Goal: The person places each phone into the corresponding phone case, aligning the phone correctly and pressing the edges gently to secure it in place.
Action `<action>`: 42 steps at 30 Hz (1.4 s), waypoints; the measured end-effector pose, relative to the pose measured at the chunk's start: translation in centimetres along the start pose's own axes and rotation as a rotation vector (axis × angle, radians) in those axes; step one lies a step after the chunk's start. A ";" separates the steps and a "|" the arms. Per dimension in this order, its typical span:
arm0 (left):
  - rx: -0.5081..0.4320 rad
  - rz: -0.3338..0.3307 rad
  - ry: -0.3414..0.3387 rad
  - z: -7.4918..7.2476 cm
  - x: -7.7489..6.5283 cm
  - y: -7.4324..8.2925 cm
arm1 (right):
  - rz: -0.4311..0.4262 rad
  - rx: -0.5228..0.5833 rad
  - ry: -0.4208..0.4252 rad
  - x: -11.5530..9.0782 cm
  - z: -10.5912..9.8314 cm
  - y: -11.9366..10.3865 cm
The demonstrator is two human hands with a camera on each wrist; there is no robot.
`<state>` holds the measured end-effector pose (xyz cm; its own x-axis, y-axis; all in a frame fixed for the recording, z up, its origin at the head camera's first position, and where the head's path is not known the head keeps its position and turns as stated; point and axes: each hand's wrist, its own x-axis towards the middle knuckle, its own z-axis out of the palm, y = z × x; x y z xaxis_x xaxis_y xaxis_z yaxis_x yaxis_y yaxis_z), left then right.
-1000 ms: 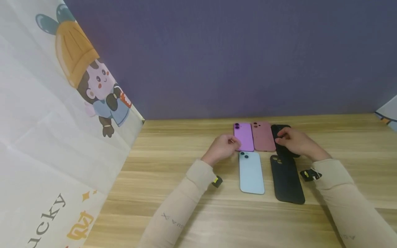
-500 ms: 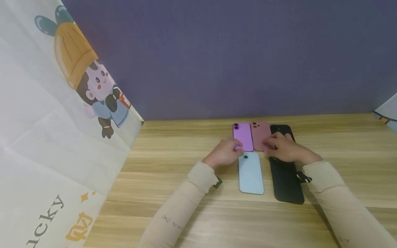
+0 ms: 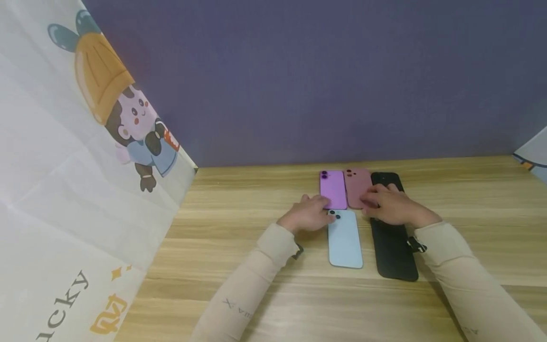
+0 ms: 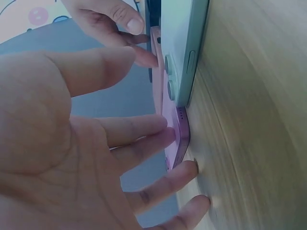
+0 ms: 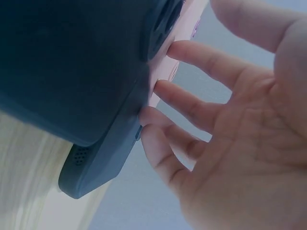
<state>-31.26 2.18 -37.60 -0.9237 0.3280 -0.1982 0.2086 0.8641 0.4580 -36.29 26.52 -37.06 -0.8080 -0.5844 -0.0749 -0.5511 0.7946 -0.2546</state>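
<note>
A purple phone (image 3: pixel 333 187) and a pink phone (image 3: pixel 357 183) lie side by side, backs up. A black phone (image 3: pixel 383 178) lies right of them, partly under my right hand (image 3: pixel 392 205). Nearer me are a light blue phone (image 3: pixel 345 244) and a black phone-shaped piece with camera openings (image 3: pixel 393 254). My left hand (image 3: pixel 308 213) has spread fingers; two fingertips touch the purple phone's lower end (image 4: pixel 182 127), while the thumb sits by the light blue phone's cameras. In the right wrist view the right hand's loosely bent fingertips touch the pink phone (image 5: pixel 170 67) and black phone's edge (image 5: pixel 108 148).
The phones lie on a wood-grain table (image 3: pixel 239 213). A dark blue-grey wall (image 3: pixel 299 85) rises behind the back edge. To the left hangs a white sheet (image 3: pixel 51 180) with a cartoon child and lettering.
My right hand has moved left from the black phone to the pink phone's lower edge. The left hand has shifted slightly towards me, its fingers spreading.
</note>
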 end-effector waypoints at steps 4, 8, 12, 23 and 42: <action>0.041 -0.018 -0.017 0.0 0.0 -0.2 | -0.009 -0.003 -0.002 0.2 0.2 -0.1; 0.054 -0.043 -0.022 0.0 0.1 -0.4 | -0.039 0.025 0.004 0.3 0.4 -0.2; 0.058 -0.068 -0.026 0.1 0.1 -0.5 | -0.051 0.057 0.004 0.3 0.5 -0.3; 0.046 -0.098 -0.014 0.2 0.1 -0.7 | -0.056 0.123 0.025 0.6 0.1 -0.9; 0.078 -0.189 0.125 -0.2 2.3 0.3 | 0.185 0.160 -0.069 4.0 -1.6 -0.9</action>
<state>-33.39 3.07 -37.72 -0.9802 0.1120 -0.1633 0.0478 0.9341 0.3537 -39.32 23.71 -35.60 -0.8730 -0.4456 -0.1985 -0.3508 0.8562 -0.3794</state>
